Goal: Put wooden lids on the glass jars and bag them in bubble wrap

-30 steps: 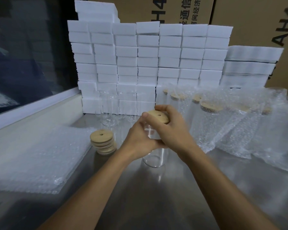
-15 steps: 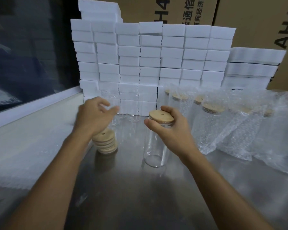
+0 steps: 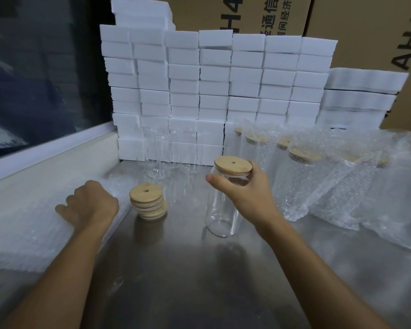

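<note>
The right hand (image 3: 244,188) grips a glass jar (image 3: 222,210) near its top, thumb and fingers curled round the neck just under the wooden lid (image 3: 233,164) that sits on it. The jar stands upright on the steel table (image 3: 188,269). The left hand (image 3: 90,205) lies on a flat stack of bubble wrap (image 3: 22,224); its fingers are curled down into the top sheet, though I cannot tell whether they pinch it. Between the two hands sits a short stack of lids (image 3: 148,204), just beside the left one. Beyond that stack stand a few bare jars (image 3: 157,157). Past the right hand and off to its far side are jars already lidded and bagged (image 3: 301,181). Behind everything rise white foam blocks (image 3: 223,86) and cardboard boxes (image 3: 365,24).
</note>
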Motion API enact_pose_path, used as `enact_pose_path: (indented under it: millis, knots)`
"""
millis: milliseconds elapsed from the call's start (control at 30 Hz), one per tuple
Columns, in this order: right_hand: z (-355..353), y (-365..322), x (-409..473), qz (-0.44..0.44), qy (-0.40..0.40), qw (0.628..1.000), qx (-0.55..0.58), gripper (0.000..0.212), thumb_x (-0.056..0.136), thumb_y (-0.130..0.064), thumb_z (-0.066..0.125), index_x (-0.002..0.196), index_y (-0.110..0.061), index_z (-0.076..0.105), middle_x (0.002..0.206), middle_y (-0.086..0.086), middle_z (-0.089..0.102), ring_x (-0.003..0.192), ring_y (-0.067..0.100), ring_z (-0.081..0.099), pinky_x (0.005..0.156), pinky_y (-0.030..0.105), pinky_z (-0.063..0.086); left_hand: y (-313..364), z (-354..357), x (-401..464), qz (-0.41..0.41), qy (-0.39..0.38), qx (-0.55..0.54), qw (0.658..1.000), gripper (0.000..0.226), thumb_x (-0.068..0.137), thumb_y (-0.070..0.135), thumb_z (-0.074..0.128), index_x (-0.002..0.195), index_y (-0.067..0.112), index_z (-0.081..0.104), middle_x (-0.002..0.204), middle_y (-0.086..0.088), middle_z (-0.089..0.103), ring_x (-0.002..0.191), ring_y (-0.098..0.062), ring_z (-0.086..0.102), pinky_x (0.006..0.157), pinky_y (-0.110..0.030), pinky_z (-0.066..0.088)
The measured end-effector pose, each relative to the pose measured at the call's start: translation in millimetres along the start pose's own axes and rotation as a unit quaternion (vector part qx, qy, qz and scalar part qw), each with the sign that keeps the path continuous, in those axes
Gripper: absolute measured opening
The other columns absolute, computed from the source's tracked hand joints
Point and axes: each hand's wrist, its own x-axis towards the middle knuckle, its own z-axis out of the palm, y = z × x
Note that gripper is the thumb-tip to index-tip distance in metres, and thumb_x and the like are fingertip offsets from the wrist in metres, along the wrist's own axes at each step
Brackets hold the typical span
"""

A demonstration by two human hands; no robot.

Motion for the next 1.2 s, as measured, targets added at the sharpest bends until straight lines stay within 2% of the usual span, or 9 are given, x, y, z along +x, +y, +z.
enact_pose_path:
  millis: [100, 300, 500, 600, 833, 900, 1000, 1067, 1200]
  knots:
    - [-0.4, 4.6, 0.4, -0.003, -0.002, 0.998, -0.055, 0.068, 0.068, -0.047, 0.09, 0.12, -0.036, 0.047, 0.116, -0.027, 0.055, 0.108, 0.0, 0.055, 0.081, 0.014, 0.043, 6.6, -13.0, -0.1, 0.004, 0.025, -0.015, 1.0, 0.018, 0.089, 0.014, 0.068, 0.096, -0.003, 0.067, 0.101, -0.025, 0.065, 0.099, -0.043, 0.058, 0.091, -0.047, 0.037]
    - [-11.9, -7.3, 2.4, 0.018, 0.019, 0.998, -0.054, 0.103, 0.065, -0.056, 0.086, 0.15, -0.028, 0.035, 0.13, -0.016, 0.047, 0.125, 0.007, 0.048, 0.103, 0.03, 0.041, 41.4, -64.1, -7.3, 0.169, 0.082, -0.154, 0.97, 0.011, 0.084, 0.004, 0.068, 0.087, 0.014, 0.071, 0.097, -0.014, 0.069, 0.089, -0.038, 0.06, 0.081, -0.043, 0.045]
    - [-18.4, -53.1, 1.0, -0.103, 0.155, 0.982, 0.012, 0.017, 0.092, -0.034, 0.072, 0.104, -0.023, 0.068, 0.098, -0.009, 0.072, 0.086, 0.001, 0.068, 0.072, 0.016, 0.047, 63.7, -103.9, -27.9, 0.357, -0.08, -0.338, 0.867, 0.019, 0.083, 0.012, 0.075, 0.073, 0.025, 0.067, 0.077, 0.014, 0.065, 0.064, -0.009, 0.055, 0.06, -0.015, 0.041]
    - [-15.9, -68.4, -6.1, -0.081, 0.085, 0.992, 0.037, 0.017, 0.095, -0.035, 0.069, 0.103, -0.021, 0.068, 0.086, -0.002, 0.076, 0.066, 0.011, 0.074, 0.055, 0.014, 0.047, 69.5, -116.9, -40.9, 0.414, -0.147, -0.388, 0.81, 0.017, 0.08, 0.011, 0.079, 0.074, 0.023, 0.069, 0.075, 0.012, 0.067, 0.07, -0.011, 0.059, 0.064, -0.022, 0.049]
    - [-4.8, -72.9, -12.5, -0.034, -0.07, 0.997, 0.031, 0.031, 0.089, -0.034, 0.076, 0.115, -0.026, 0.061, 0.08, -0.004, 0.078, 0.068, 0.009, 0.074, 0.05, 0.017, 0.05, 78.8, -127.8, -67.2, 0.479, -0.284, -0.371, 0.743, 0.01, 0.081, 0.011, 0.077, 0.088, 0.016, 0.074, 0.088, 0.003, 0.072, 0.081, -0.018, 0.067, 0.075, -0.037, 0.057]
    - [-3.1, -71.6, -11.9, -0.047, -0.067, 0.996, 0.039, 0.021, 0.09, -0.026, 0.076, 0.109, -0.023, 0.066, 0.083, -0.001, 0.079, 0.07, 0.009, 0.073, 0.053, 0.019, 0.051, 80.8, -129.3, -71.8, 0.454, -0.34, -0.392, 0.725, 0.01, 0.086, 0.018, 0.072, 0.093, 0.011, 0.074, 0.093, -0.003, 0.073, 0.081, -0.022, 0.067, 0.071, -0.035, 0.055]
    - [-2.0, -69.1, -10.1, -0.091, -0.05, 0.995, 0.013, 0.01, 0.092, -0.012, 0.073, 0.102, -0.014, 0.073, 0.086, -0.003, 0.076, 0.074, 0.007, 0.07, 0.06, 0.019, 0.051, 83.9, -136.2, -77.0, 0.347, -0.429, -0.451, 0.701, 0.044, 0.085, 0.048, 0.058, 0.094, 0.009, 0.075, 0.094, -0.015, 0.073, 0.076, -0.029, 0.066, 0.068, -0.038, 0.052]
    - [-1.1, -67.8, -10.1, -0.104, -0.049, 0.993, 0.016, 0.007, 0.094, -0.01, 0.07, 0.1, -0.009, 0.075, 0.085, -0.001, 0.075, 0.074, 0.007, 0.07, 0.062, 0.021, 0.053, 87.2, -139.7, -81.2, 0.343, -0.379, -0.451, 0.732, 0.041, 0.092, 0.05, 0.058, 0.088, 0.013, 0.076, 0.087, -0.007, 0.075, 0.073, -0.028, 0.067, 0.066, -0.037, 0.054]
    - [3.8, -69.1, -14.0, -0.087, -0.065, 0.994, 0.027, 0.014, 0.099, -0.013, 0.064, 0.105, -0.007, 0.075, 0.091, 0.009, 0.076, 0.077, 0.012, 0.072, 0.059, 0.022, 0.056, 91.4, -142.8, -86.7, 0.421, -0.114, -0.413, 0.8, 0.011, 0.09, 0.026, 0.069, 0.081, 0.02, 0.071, 0.077, 0.01, 0.068, 0.069, -0.013, 0.063, 0.068, -0.033, 0.055]
